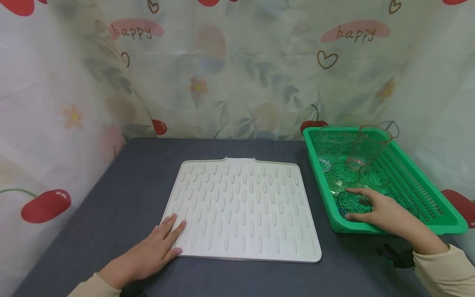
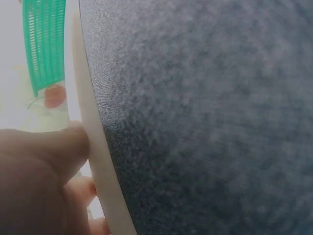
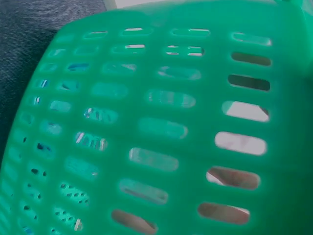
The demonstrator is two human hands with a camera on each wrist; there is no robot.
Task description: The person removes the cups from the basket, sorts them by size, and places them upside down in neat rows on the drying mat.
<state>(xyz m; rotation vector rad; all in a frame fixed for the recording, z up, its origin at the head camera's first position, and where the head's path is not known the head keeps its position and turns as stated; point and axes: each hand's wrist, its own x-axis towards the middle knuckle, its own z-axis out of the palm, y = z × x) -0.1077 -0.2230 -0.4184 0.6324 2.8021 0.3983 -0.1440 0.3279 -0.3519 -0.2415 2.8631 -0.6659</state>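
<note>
A white draining tray (image 1: 243, 206) with raised oval ridges lies on the dark grey tabletop. My left hand (image 1: 148, 251) rests on its front-left corner, fingers spread and nearly straight over the top; in the left wrist view the thumb touches the tray's edge (image 2: 93, 127). To the right, my right hand (image 1: 387, 212) reaches into a green plastic basket (image 1: 450, 228). Its thumb and fingers grip a clear drinking glass (image 1: 351, 202) near the basket's front-left corner. In the right wrist view the slotted basket wall (image 3: 190, 115) hides most of that hand.
More clear glasses stand in the basket, among them a tall one with a reddish rim (image 1: 369, 144) at the back. Dark grey cloth (image 1: 111, 198) covers the table. A printed curtain (image 1: 237, 78) hangs behind and along both sides.
</note>
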